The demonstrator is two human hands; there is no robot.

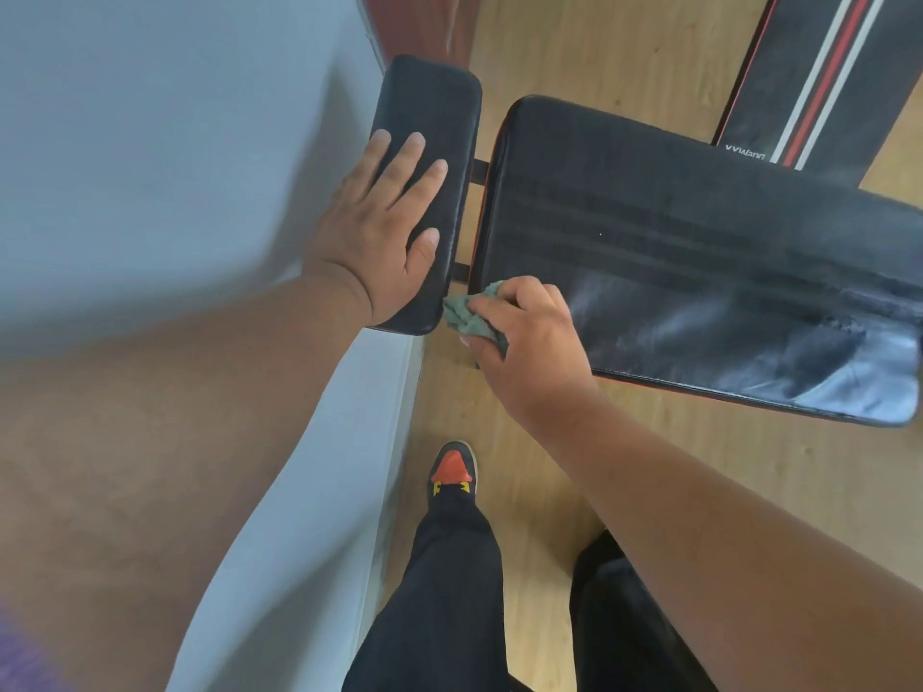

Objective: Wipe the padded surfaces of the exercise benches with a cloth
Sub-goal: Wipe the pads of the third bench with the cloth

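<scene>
While the head view is the only one supplied, it settles the matter the next stroke depends on. The right hand (529, 337) has its fingers curled tight round a bunched green cloth (469, 317), held at the near left corner of the large black bench pad (699, 272), just where that pad ends. The pad's long axis runs away to the person's right, so unwiped surface lies rightward of the cloth; pale streaks show near its front edge. Across a narrow gap stands the small black pad (429, 192), its long axis running away from the person. The left hand (379, 232) lies flat on it, fingers straight and slightly spread. The cloth sits just beside this pad's near corner; whether it touches cannot be told. Either pad is reachable by the right hand.
</scene>
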